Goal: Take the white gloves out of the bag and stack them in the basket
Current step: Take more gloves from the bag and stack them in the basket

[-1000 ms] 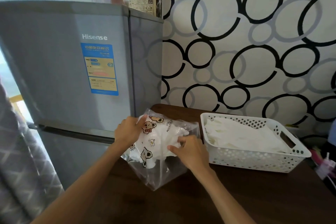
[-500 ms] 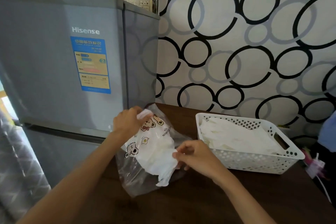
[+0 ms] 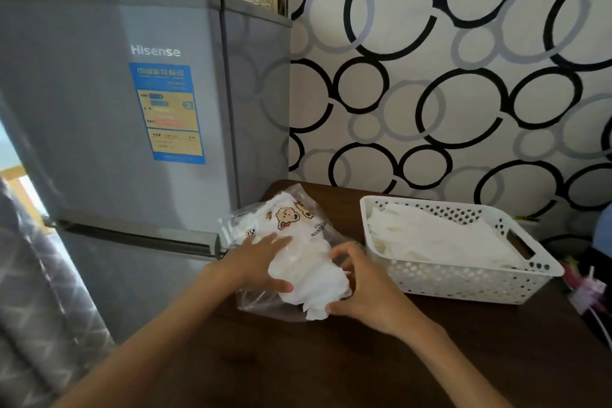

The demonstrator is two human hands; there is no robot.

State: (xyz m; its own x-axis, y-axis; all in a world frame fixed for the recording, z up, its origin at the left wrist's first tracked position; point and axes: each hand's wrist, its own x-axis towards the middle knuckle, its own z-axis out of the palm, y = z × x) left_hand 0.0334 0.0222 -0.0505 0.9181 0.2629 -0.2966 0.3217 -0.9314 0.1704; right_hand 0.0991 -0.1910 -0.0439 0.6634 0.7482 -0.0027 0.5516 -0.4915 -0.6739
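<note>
Right now, line by line:
Gloves in bag: a bunch of white fabric gloves (image 3: pixel 308 278) sits in the clear plastic bag with cartoon bear prints (image 3: pixel 291 219), its near end poking out of the bag's mouth toward the person.
Bag: lies on the dark brown wooden table (image 3: pixel 331 358), just beside the fridge.
Left hand (image 3: pixel 256 263): lies flat on the bag, fingers straight and spread, pressing it down.
Right hand (image 3: pixel 366 291): fingers and thumb curled round the near end of the glove bunch, grasping it.
Basket: a white perforated plastic basket (image 3: pixel 463 278) stands on the table just right of the bag, holding a flat stack of white gloves (image 3: pixel 437 237).
Fridge: a grey Hisense refrigerator (image 3: pixel 116 142) with a blue and yellow label stands left.
Wall: wallpaper with black and grey rings (image 3: pixel 447 76) behind the table.
</note>
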